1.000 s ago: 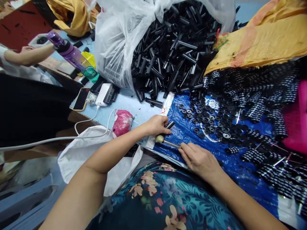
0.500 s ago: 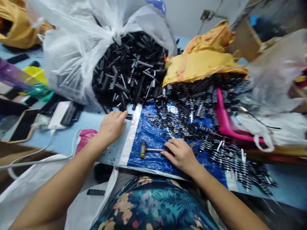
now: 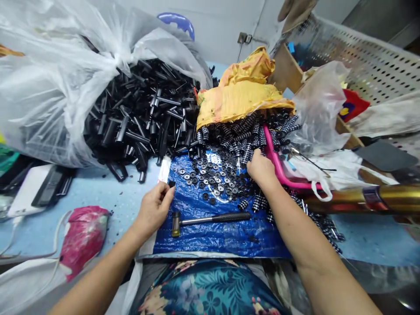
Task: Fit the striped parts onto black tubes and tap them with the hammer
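Observation:
My left hand (image 3: 155, 207) is closed, with a small black plastic piece (image 3: 171, 184) showing at its fingertips by the left edge of the blue sheet (image 3: 216, 240). My right hand (image 3: 261, 169) reaches into the heap of black-and-white ribbed cylinders (image 3: 244, 131), its fingers curled. What it may hold is hidden behind the hand. Between my arms, a hammer (image 3: 210, 219) with a yellow-tipped head and black grip lies untouched on the sheet. Small black round discs (image 3: 213, 175) are scattered just beyond it, left of my right hand.
A clear plastic bag (image 3: 68, 100) spills black tubular handles (image 3: 144, 113) at the back left. The cylinders come out of a yellow sack (image 3: 243, 100). A pink plastic frame (image 3: 278, 170) stands right of my right hand. A pink pouch (image 3: 85, 232) and a white device (image 3: 33, 188) lie left.
My right hand has let go of the hammer and moved forward to the ribbed cylinders. My left hand has drawn back towards me with the black piece. The view has turned right.

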{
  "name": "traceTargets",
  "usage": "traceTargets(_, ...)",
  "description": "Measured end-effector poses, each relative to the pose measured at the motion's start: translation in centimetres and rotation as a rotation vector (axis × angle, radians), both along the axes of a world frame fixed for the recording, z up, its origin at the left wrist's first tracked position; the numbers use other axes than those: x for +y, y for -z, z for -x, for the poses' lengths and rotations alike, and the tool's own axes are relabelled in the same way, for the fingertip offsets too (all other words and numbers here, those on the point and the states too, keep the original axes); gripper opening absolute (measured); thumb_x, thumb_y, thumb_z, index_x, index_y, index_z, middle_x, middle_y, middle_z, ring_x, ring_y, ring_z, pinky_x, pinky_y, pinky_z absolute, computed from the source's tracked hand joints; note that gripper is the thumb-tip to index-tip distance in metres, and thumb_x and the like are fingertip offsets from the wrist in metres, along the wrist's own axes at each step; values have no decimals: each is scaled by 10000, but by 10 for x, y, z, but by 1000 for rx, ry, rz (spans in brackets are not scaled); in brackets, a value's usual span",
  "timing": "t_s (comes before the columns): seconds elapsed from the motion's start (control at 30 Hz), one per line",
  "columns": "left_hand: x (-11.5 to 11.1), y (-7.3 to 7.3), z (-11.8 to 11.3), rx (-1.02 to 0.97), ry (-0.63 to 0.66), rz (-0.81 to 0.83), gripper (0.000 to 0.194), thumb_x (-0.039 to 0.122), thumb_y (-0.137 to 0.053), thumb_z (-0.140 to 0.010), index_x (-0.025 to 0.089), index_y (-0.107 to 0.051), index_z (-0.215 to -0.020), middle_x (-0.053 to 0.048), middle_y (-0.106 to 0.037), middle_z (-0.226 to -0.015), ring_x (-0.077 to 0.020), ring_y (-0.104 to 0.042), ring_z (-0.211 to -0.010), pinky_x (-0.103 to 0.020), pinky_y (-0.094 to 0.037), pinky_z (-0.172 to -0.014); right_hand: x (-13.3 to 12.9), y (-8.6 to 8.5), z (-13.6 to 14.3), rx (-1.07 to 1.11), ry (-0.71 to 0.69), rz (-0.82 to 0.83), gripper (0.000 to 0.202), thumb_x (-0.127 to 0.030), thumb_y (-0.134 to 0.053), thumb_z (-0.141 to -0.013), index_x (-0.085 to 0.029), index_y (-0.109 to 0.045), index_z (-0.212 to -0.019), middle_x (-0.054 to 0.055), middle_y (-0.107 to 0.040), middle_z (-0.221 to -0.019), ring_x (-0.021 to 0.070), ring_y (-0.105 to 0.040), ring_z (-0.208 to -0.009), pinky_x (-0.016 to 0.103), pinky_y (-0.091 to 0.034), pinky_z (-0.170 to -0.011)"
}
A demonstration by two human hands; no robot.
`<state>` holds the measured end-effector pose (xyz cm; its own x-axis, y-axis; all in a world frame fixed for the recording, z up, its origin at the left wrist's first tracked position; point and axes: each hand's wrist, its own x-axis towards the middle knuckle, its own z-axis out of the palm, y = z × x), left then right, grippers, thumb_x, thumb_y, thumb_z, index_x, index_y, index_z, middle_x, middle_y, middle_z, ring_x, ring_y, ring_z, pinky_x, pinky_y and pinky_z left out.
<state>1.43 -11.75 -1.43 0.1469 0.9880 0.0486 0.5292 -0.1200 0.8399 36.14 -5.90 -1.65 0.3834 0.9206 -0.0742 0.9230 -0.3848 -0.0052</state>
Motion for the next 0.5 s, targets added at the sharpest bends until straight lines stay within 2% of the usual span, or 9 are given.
traceTargets(0.07, -10, 5, -4, -292, -96, 188, 243, 435, -622, -881, 214, -523, -899, 54, -498, -635, -112, -454, -570, -233, -345, -553, -7, 3, -3, 15, -3, -40, 398, -273, -483, -958, -24, -471, -1268, 260, -684, -971, 345, -682, -914, 441, -488, -817)
traceTargets(0.13, -15, 6, -4, -517, -152, 333, 351, 472, -703, -816, 212, -536, -982, 64, -539, -631, -102, -480, -550, -214, -358, -535, -21, 5, -6, 70, -9, -129, 454, -313, -489, -956, -41, -459, -1319, 243, -690, -975, 346, -681, -902, 474, -491, -834)
traceTargets(0.23, -18, 0, -3, -701, -172, 473, 400, 506, -752, -767, 195, -541, -904, 55, -594, -635, -80, -486, -488, -205, -372, -504, -52, 5, -4, 303, -18, -357, 530, -395, -543, -926, -111, -457, -1364, 187, -691, -1022, 317, -686, -894, 487, -509, -856)
traceTargets(0.3, -20, -5, -4, -751, -157, 505, 393, 508, -741, -785, 190, -544, -907, 55, -612, -631, -65, -476, -451, -194, -369, -488, -73, 4, 6, 628, -26, -530, 582, -458, -584, -897, -164, -438, -1377, 126, -681, -1006, 272, -693, -876, 443, -537, -834)
traceTargets(0.37, -23, -8, -6, -755, -131, 517, 386, 506, -714, -819, 187, -562, -974, 63, -610, -621, -52, -456, -426, -181, -362, -472, -91, 3, 22, 1058, -13, -595, 569, -534, -555, -905, -213, -432, -1359, 70, -666, -952, 230, -691, -826, 392, -559, -759)
traceTargets(0.43, -28, -9, -11, -745, -101, 529, 408, 516, -684, -844, 188, -561, -1053, 63, -612, -636, -54, -464, -422, -181, -373, -459, -102, 0, 44, 1450, 53, -491, 498, -619, -450, -940, -236, -495, -1255, 38, -648, -878, 202, -670, -742, 356, -559, -666)
traceTargets(0.5, -33, -9, -17, -718, -59, 533, 438, 539, -653, -860, 193, -545, -1106, 54, -627, -671, -62, -480, -416, -184, -365, -432, -106, -6, 65, 1691, 145, -355, 485, -674, -400, -945, -237, -562, -1080, 12, -610, -788, 172, -615, -637, 324, -533, -583)
